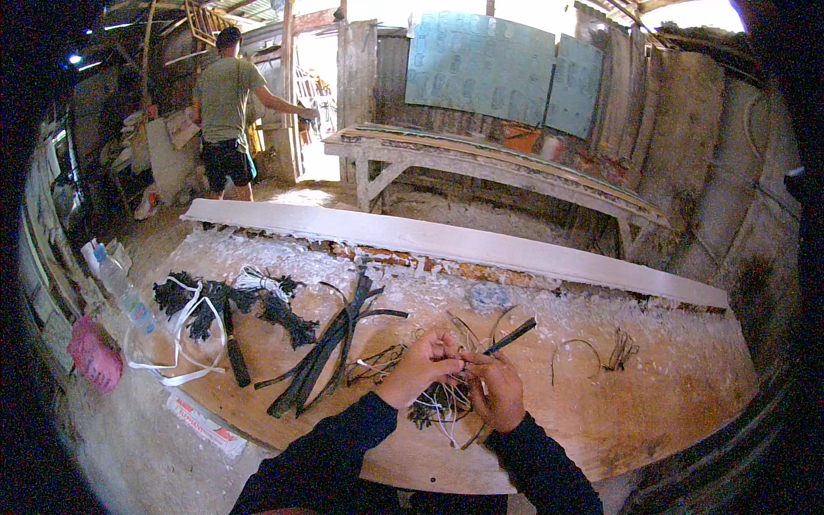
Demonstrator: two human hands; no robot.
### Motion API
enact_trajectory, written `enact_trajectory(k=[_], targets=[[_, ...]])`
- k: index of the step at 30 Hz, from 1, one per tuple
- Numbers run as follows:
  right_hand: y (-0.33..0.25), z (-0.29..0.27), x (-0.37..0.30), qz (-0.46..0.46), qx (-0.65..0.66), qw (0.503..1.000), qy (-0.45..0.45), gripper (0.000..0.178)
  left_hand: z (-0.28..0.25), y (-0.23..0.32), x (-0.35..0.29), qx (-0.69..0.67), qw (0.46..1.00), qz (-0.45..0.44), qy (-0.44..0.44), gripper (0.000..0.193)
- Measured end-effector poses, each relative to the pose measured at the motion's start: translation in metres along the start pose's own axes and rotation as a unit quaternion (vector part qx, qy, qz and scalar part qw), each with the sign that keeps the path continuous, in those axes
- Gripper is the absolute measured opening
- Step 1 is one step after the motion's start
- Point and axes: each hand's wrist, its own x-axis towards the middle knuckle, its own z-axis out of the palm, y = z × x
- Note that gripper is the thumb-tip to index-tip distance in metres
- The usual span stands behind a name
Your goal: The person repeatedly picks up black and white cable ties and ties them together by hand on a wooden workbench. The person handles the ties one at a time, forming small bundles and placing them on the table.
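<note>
Thin strand: to the right of the pile of black strips, where the two hands meet; its kind is too small to tell, perhaps string.
Fingers: those of the left hand and right hand stand narrow, tips pinched on the strand; being so thin, it could slip out if either pinch eases.
Single black strip: juts past the right fingers, on their side away from the pile; whether they grip it, I cannot tell. A loose hold could let it twist or drop.
Stringy tuft: right of the pile, under the hands; its white strings cross, so a hasty pull might snarl them.
Brown wiry bits: between pile and left hand; their stray ends may snag the left sleeve.
Pile: strips lie crossed on the worktop, so drawing one out could drag others along.
Dark-handled tool: just left of the pile; a careless reach there might knock it.
White loop: farther left of the pile; its slack could catch a passing hand.
Co-worker: well beyond the pile, back turned; probably no hindrance.
</note>
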Motion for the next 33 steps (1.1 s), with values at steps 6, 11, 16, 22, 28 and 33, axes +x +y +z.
enact_trajectory(k=[6, 11, 16, 22, 28, 33], targets=[[0.001, -0.001, 0.0, -0.006, 0.007, 1.0, -0.005, 0.024, 0.01, -0.006, -0.003, 0.202, 0.964, 0.164, 0.052, 0.03], [-0.003, -0.001, -0.001, 0.043, 0.023, 0.999, 0.007, 0.018, 0.014, -0.008, -0.006, 0.227, 0.954, 0.186, 0.06, 0.031], [-0.008, 0.0, -0.002, 0.151, 0.112, 0.981, 0.036, 0.006, 0.018, -0.01, -0.007, 0.207, 0.947, 0.24, 0.061, 0.033], [-0.005, 0.004, -0.004, 0.239, 0.253, 0.935, 0.064, 0.006, 0.022, -0.013, -0.007, 0.191, 0.942, 0.263, 0.082, 0.037], [-0.001, 0.005, -0.001, 0.317, 0.419, 0.849, 0.053, 0.008, 0.023, -0.012, -0.009, 0.181, 0.952, 0.236, 0.076, 0.041], [-0.006, 0.0, 0.003, 0.342, 0.437, 0.831, 0.046, 0.011, 0.02, -0.011, -0.009, 0.228, 0.94, 0.245, 0.072, 0.041]])
